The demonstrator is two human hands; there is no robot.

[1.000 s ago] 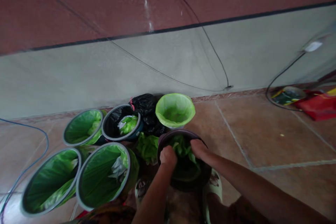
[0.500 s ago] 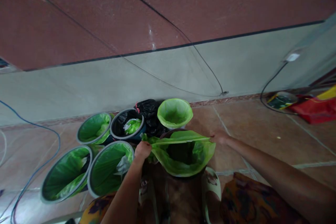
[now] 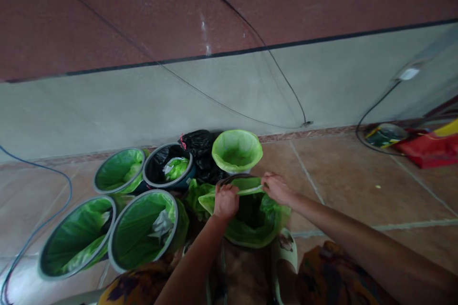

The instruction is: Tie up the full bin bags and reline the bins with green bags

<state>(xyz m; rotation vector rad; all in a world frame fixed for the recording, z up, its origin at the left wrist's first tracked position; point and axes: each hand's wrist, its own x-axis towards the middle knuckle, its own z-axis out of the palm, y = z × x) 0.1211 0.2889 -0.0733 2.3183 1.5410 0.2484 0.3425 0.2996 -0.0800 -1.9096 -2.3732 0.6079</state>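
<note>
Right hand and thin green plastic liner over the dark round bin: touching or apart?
Touching. The head view shows the right hand gripping the green plastic liner by its far edge.

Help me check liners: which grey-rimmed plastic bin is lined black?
The dark-blue round bin beside the black plastic bag; the other three grey-rimmed bins have green plastic liners.

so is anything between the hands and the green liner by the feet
Nothing visible: the left hand and right hand both grip the liner directly. Another lined bin stands beyond, toward the wall, not between.
</note>
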